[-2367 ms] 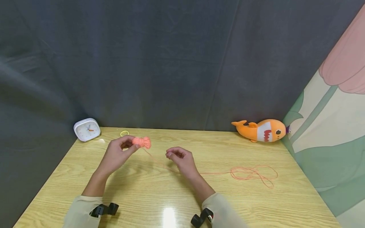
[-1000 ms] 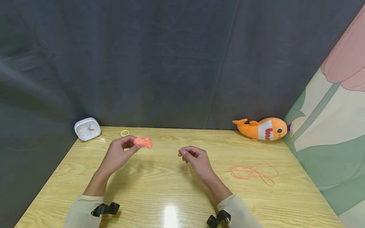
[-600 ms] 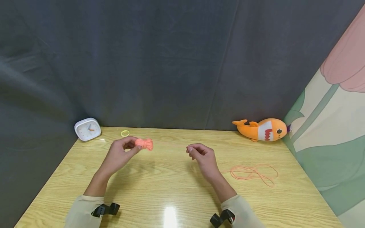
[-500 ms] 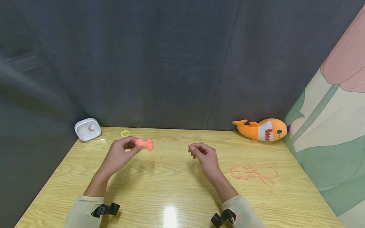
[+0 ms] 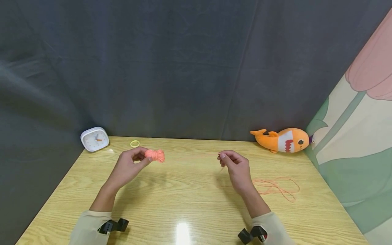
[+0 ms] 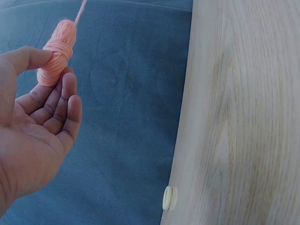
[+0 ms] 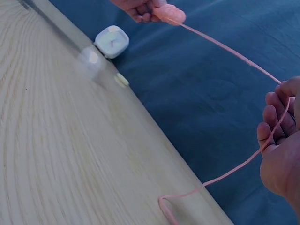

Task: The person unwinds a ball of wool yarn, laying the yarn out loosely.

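Note:
A small skein of coral yarn (image 5: 155,155), wrapped round its middle, is held above the table by my left hand (image 5: 125,166). The left wrist view shows the thumb and fingers pinching the skein (image 6: 58,51) at its lower part, with a strand leaving its top. My right hand (image 5: 238,170) pinches that strand between thumb and fingertips, off to the right. In the right wrist view the strand (image 7: 225,47) runs taut between the hands, then drops past the right palm to the table. Loose loops of yarn (image 5: 277,187) lie behind the right wrist, partly hidden by it.
On the wooden table (image 5: 171,200), a white clock (image 5: 95,139) stands at the back left, with a yellow ring (image 5: 134,143) beside it. An orange plush shark (image 5: 283,140) lies at the back right. A dark curtain (image 5: 183,68) hangs behind.
My right hand has moved right, away from the skein, drawing the strand out between the hands. The left hand has stayed nearly in place with the skein, which has turned slightly.

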The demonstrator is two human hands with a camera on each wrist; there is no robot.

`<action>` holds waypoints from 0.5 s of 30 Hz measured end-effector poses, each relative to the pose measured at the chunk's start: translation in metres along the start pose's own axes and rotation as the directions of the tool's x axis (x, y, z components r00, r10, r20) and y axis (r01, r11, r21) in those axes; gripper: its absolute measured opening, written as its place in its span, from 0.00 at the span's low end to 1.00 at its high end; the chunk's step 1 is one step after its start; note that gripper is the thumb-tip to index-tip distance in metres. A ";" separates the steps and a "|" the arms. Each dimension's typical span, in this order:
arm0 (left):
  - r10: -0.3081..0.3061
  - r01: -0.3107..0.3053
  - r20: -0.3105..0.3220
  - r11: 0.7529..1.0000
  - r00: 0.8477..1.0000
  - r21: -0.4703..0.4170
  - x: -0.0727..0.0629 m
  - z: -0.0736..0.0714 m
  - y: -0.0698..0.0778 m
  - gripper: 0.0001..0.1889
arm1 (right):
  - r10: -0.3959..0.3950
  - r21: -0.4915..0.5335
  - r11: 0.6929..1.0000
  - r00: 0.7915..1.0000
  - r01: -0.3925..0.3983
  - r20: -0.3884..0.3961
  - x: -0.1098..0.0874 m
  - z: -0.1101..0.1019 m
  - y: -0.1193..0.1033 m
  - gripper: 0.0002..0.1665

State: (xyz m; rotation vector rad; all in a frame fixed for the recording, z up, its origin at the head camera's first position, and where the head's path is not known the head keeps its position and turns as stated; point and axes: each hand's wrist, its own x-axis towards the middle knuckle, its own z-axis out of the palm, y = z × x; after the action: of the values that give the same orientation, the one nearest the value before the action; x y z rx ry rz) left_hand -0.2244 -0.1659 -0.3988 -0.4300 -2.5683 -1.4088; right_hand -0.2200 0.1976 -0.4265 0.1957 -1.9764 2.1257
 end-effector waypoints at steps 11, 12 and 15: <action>-0.002 0.002 0.000 1.000 1.000 -0.004 0.000 0.000 0.003 0.11 | -0.002 0.049 0.999 0.998 0.005 -0.057 -0.004 -0.025 -0.008 0.15; -0.001 0.001 0.000 1.000 1.000 -0.002 0.000 0.000 0.003 0.11 | -0.002 0.053 0.999 0.998 0.005 -0.062 -0.004 -0.027 -0.008 0.15; 0.002 -0.002 0.002 1.000 1.000 0.000 0.000 0.001 0.002 0.11 | -0.006 0.070 0.997 0.997 0.011 -0.074 -0.004 -0.031 -0.007 0.14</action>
State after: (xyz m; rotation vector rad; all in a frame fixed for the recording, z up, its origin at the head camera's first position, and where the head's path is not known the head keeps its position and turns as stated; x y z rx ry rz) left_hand -0.2236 -0.1641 -0.3976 -0.4333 -2.5689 -1.4080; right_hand -0.2121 0.2290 -0.4232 0.1354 -1.8590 2.1669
